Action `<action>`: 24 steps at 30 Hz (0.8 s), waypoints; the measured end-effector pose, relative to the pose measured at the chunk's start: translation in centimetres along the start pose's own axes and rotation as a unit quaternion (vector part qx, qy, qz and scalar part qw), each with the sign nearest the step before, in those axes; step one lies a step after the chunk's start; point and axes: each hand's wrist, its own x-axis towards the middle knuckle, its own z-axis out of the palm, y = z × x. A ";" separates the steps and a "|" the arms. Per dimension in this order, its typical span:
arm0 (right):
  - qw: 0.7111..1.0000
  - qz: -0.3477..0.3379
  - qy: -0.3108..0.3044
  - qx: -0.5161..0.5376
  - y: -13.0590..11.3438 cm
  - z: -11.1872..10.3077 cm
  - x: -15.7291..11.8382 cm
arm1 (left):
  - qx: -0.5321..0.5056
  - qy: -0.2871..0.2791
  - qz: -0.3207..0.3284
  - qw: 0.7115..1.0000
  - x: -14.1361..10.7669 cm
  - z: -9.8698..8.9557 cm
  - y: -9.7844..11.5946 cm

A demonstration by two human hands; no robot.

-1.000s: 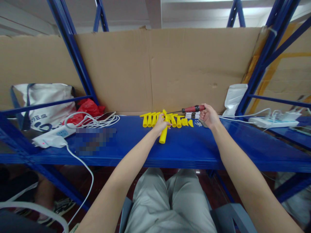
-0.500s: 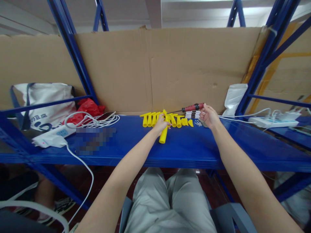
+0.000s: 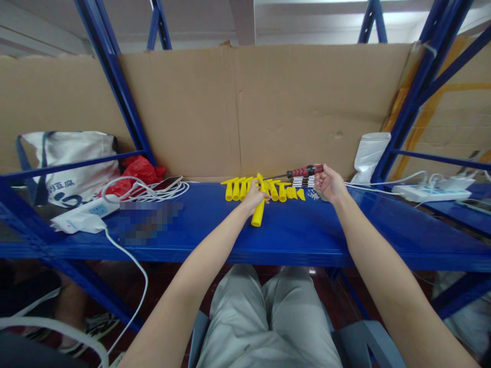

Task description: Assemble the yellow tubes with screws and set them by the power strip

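Note:
My left hand [image 3: 253, 197] is closed round a yellow plastic handle-like piece [image 3: 258, 214], its round end tilted toward me above the blue shelf. A screwdriver [image 3: 305, 171] with a dark red and black grip lies level in the air, its shaft pointing left at the upper part of the yellow piece. The fingers of my right hand [image 3: 329, 183] pinch the end of its grip. Whether the tip touches a screw is too small to tell. Behind my left hand stand several more yellow pieces [image 3: 236, 189] in a row. Small yellow parts [image 3: 292, 192] lie to their right.
Small metal bits [image 3: 314, 194], probably screws, and striped white packs [image 3: 303, 181] lie near my right hand. Power strips [image 3: 431, 193] and white cables flank the work area. A canvas bag [image 3: 80, 163] and a red plastic bag [image 3: 142, 171] sit left; cardboard [image 3: 291, 102] stands behind.
The screwdriver grip has turned slightly in my right hand, and those fingers have shifted a little. My left hand and the yellow piece stay in place.

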 end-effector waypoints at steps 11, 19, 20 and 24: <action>1.000 -0.009 0.020 0.021 0.2 -0.1 0.3 | 0.006 0.004 0.002 1.000 -0.2 0.0 0.2; 1.000 -0.004 -0.006 -0.011 0.2 -0.2 0.1 | 0.007 -0.001 0.011 1.000 0.0 -0.1 0.0; 1.000 -0.008 -0.011 -0.014 0.2 -0.2 0.1 | 0.007 -0.002 0.013 1.000 0.0 -0.1 -0.1; 1.000 -0.005 -0.021 0.002 0.1 -0.1 -0.1 | 0.009 -0.001 0.013 1.000 0.2 -0.2 -0.2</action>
